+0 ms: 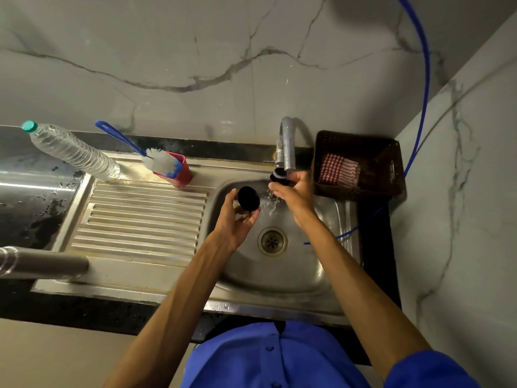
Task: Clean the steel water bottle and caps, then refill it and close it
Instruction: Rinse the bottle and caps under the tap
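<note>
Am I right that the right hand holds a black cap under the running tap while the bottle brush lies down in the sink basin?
Not quite. In the head view, the bottle brush stands in a red holder on the sink's back ledge, not in the sink basin. The right hand does hold a black cap under the running tap.

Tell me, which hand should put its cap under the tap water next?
The left hand. Its black cap sits beside the stream, not under it, while the right hand already holds the other cap at the tap spout.
</note>
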Motion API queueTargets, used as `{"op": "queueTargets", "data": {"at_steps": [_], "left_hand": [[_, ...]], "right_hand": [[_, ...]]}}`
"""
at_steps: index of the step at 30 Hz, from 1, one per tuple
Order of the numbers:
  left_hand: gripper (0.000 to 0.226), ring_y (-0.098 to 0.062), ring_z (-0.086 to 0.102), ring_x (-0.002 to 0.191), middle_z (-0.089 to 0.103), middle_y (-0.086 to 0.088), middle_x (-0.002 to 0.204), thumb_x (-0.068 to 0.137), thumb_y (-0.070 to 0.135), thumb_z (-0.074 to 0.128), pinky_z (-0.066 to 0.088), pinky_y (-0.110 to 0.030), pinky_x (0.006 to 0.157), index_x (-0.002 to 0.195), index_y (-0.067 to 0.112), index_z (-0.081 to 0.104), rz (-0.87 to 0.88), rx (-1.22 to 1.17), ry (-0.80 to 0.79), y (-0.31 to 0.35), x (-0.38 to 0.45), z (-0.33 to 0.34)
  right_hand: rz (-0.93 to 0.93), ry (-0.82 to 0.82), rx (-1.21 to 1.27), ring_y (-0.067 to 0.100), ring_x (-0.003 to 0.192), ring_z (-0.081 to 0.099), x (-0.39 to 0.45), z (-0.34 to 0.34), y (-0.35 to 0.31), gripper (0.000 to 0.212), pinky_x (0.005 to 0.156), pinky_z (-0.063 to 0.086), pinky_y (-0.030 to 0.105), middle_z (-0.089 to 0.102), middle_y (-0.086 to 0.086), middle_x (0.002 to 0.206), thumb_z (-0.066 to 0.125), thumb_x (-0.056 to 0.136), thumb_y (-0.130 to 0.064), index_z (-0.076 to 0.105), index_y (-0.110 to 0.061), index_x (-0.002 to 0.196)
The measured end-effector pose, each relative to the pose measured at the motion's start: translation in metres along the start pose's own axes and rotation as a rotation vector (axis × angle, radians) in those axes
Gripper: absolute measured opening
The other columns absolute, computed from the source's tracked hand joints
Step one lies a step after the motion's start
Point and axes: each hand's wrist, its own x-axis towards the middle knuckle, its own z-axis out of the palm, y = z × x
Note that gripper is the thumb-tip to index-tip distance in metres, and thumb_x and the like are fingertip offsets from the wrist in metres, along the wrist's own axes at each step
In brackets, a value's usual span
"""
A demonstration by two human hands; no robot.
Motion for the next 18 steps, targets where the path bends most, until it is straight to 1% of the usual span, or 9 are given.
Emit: {"op": "queueTargets", "data": {"at_steps": [3, 5, 6, 7, 9, 10, 12, 15, 18], "left_hand": [[0.056, -0.026, 0.067, 0.115, 0.063, -0.019, 0.139, 0.102, 0.042, 0.066, 0.065, -0.031, 0.075, 0.141, 0.002, 0.06, -0.006, -0.003, 0.011, -0.003, -0.001, -0.002], [0.054, -0.025, 0.069, 0.11, 0.065, -0.019, 0.131, 0.102, 0.042, 0.066, 0.066, -0.031, 0.076, 0.138, 0.002, 0.062, -0.018, 0.014, -0.017, -0.005, -0.004, 0.0], [0.051, -0.025, 0.071, 0.107, 0.067, -0.019, 0.127, 0.102, 0.042, 0.067, 0.065, -0.031, 0.079, 0.135, 0.003, 0.064, -0.028, 0.03, -0.037, -0.006, -0.005, 0.001], [0.048, -0.025, 0.072, 0.105, 0.068, -0.019, 0.123, 0.101, 0.042, 0.067, 0.065, -0.031, 0.083, 0.129, 0.003, 0.066, -0.04, 0.047, -0.053, -0.007, -0.006, 0.002], [0.046, -0.025, 0.072, 0.099, 0.07, -0.018, 0.115, 0.099, 0.045, 0.069, 0.061, -0.032, 0.091, 0.12, 0.004, 0.068, -0.069, 0.067, -0.062, -0.008, -0.008, 0.005], [0.047, -0.023, 0.071, 0.094, 0.07, -0.017, 0.111, 0.098, 0.048, 0.069, 0.059, -0.031, 0.091, 0.116, 0.005, 0.068, -0.086, 0.068, -0.057, -0.008, -0.007, 0.006], [0.047, -0.019, 0.068, 0.083, 0.07, -0.013, 0.101, 0.096, 0.051, 0.066, 0.057, -0.028, 0.079, 0.11, 0.007, 0.068, -0.117, 0.064, -0.05, -0.007, -0.004, 0.01], [0.047, -0.016, 0.062, 0.071, 0.069, -0.011, 0.087, 0.095, 0.049, 0.057, 0.05, -0.024, 0.065, 0.109, 0.006, 0.067, -0.156, 0.074, -0.048, -0.005, 0.002, 0.019], [0.045, -0.016, 0.06, 0.071, 0.069, -0.012, 0.086, 0.097, 0.047, 0.056, 0.05, -0.024, 0.067, 0.106, 0.005, 0.068, -0.175, 0.117, -0.085, -0.011, 0.006, 0.035]], "right_hand": [[0.334, -0.151, 0.373, 0.039, 0.097, 0.075, -0.003, -0.002, -0.007, 0.054, 0.095, 0.058, 0.051, 0.069, 0.027, 0.114, 0.078, 0.089, -0.028, 0.053, -0.002, 0.129], [0.525, -0.151, 0.523, 0.043, 0.098, 0.07, -0.004, -0.005, -0.013, 0.045, 0.101, 0.054, 0.054, 0.066, 0.031, 0.11, 0.065, 0.097, -0.038, 0.057, 0.002, 0.117], [0.545, -0.126, 0.489, 0.042, 0.097, 0.069, -0.005, -0.005, -0.015, 0.042, 0.099, 0.055, 0.054, 0.066, 0.03, 0.108, 0.062, 0.098, -0.04, 0.058, -0.001, 0.11], [0.513, -0.109, 0.395, 0.039, 0.096, 0.07, -0.006, -0.004, -0.013, 0.037, 0.094, 0.058, 0.052, 0.067, 0.027, 0.107, 0.064, 0.097, -0.042, 0.059, -0.006, 0.107], [0.306, -0.055, 0.091, 0.029, 0.093, 0.075, -0.007, 0.0, -0.008, 0.037, 0.088, 0.062, 0.048, 0.074, 0.015, 0.109, 0.075, 0.087, -0.043, 0.064, -0.017, 0.111], [0.181, -0.012, -0.052, 0.022, 0.093, 0.075, -0.007, 0.0, -0.007, 0.044, 0.087, 0.063, 0.045, 0.075, 0.006, 0.107, 0.081, 0.081, -0.043, 0.065, -0.02, 0.115], [0.02, 0.069, -0.205, 0.011, 0.091, 0.069, -0.013, -0.004, -0.009, 0.05, 0.08, 0.06, 0.033, 0.07, -0.008, 0.1, 0.084, 0.077, -0.039, 0.064, -0.021, 0.119], [-0.009, 0.138, -0.239, -0.002, 0.088, 0.056, -0.026, -0.025, 0.0, 0.046, 0.069, 0.047, 0.018, 0.058, -0.013, 0.099, 0.083, 0.083, -0.03, 0.058, -0.021, 0.12], [0.061, 0.149, -0.228, 0.01, 0.094, 0.069, -0.043, -0.049, 0.031, 0.051, 0.075, 0.057, 0.024, 0.068, -0.002, 0.113, 0.082, 0.083, -0.036, 0.061, -0.019, 0.126]]}}
